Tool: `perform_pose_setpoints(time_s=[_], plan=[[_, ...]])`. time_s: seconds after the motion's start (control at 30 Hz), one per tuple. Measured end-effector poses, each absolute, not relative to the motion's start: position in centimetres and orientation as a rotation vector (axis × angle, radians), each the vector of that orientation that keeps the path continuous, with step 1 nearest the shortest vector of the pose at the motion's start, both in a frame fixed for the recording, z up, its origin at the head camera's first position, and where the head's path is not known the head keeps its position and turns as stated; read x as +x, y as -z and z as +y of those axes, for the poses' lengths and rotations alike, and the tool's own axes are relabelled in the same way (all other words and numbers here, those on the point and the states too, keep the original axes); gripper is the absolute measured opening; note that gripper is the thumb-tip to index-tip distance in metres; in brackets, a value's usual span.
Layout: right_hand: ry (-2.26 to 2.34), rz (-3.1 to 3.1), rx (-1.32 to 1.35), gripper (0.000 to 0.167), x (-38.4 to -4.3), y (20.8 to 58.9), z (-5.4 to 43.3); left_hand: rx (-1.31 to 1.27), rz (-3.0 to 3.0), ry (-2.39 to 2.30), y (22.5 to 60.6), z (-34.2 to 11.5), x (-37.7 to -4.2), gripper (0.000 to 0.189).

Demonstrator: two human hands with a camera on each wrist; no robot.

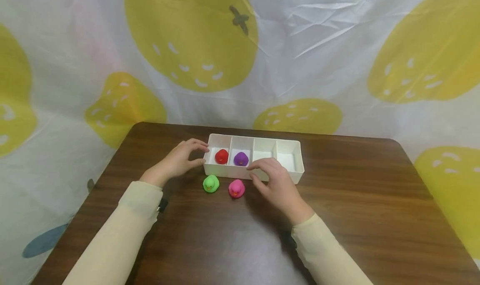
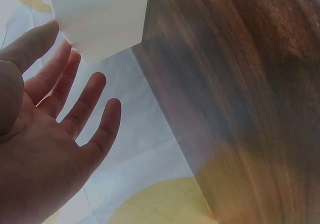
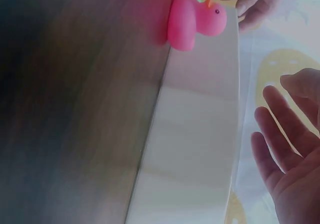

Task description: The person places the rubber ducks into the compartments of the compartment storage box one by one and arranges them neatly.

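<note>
My left hand (image 1: 176,160) is at the left end of a white divided box (image 1: 225,171), thumb and fingertips right at its edge. In the left wrist view, the fingers (image 2: 92,96) are spread and loosely extended. A red toy duck (image 1: 221,156) sits in the leftmost compartment, a purple duck (image 1: 241,158) in the one beside it. Over the box's front wall hovers my right hand (image 1: 277,184), holding nothing, its fingers relaxed near the purple duck. A green duck (image 1: 211,183) and a pink duck (image 1: 236,188) stand on the table before the box.
The brown wooden table (image 1: 360,210) carries the box near its far edge. Behind the table hangs a white cloth (image 1: 292,56) with large yellow fruit prints.
</note>
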State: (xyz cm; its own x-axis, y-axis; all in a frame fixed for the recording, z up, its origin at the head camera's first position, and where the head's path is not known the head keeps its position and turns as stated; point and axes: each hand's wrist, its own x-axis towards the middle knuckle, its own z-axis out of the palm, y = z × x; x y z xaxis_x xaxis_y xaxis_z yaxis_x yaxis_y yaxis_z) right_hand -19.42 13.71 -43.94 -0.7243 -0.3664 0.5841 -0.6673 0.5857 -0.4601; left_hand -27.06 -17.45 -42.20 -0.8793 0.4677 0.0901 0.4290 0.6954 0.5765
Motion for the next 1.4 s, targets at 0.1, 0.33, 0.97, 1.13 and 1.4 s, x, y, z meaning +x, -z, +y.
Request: perform_pose_setpoints(time_s=[0.1, 0.33, 0.97, 1.13, 1.4], plan=[[-0.933, -2.412, 0.831, 0.023, -19.2, 43.7, 13.6, 0.749, 2.829, -0.959, 42.1, -17.3, -27.1, 0.033], [-0.911, -2.474, 0.875, 0.021, -19.0, 43.4, 13.4, 0.751, 2.833, -0.957, 42.0, -17.4, -27.1, 0.034], [-0.853, -2.649, 0.908, 0.027, -19.1, 43.5, 12.3, 0.714, 2.824, -0.955, 41.4, -17.5, -26.9, 0.035], [-0.872, -2.707, 0.92, 0.026, -19.3, 43.6, 12.0, 0.71, 2.821, -0.95, 41.5, -17.5, -26.9, 0.035], [-0.824, -2.715, 0.928, 0.021, -19.3, 44.2, 11.8, 0.699, 2.804, -0.958, 41.6, -17.4, -26.9, 0.036]])
